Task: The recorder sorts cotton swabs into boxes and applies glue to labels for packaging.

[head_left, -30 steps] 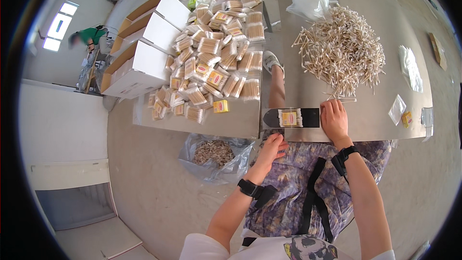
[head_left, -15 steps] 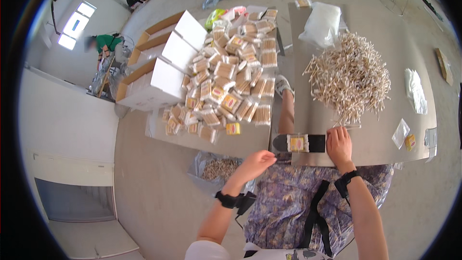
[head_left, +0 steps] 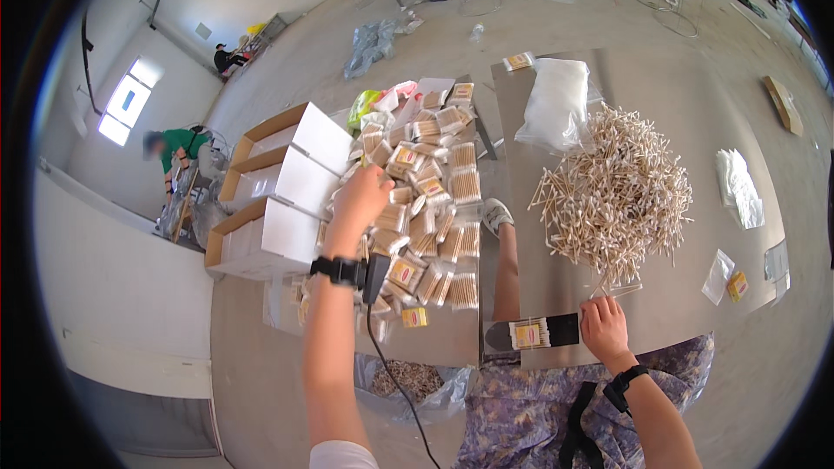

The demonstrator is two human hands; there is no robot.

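The tabletop (head_left: 539,260) is smooth sheet metal with a dull grey sheen, and the heap of swabs (head_left: 618,195) on it looks like pale matt wood with white cotton tips. The filled packets (head_left: 430,208) are glossy clear plastic, the boxes (head_left: 278,191) matt brown-and-white cardboard, the floor (head_left: 261,365) rough matt concrete.

My bare forearms, black band with a small black box and trailing black cable on my left wrist (head_left: 347,271), black strap on my right wrist (head_left: 627,379), white short sleeve, purple patterned garment over my lap
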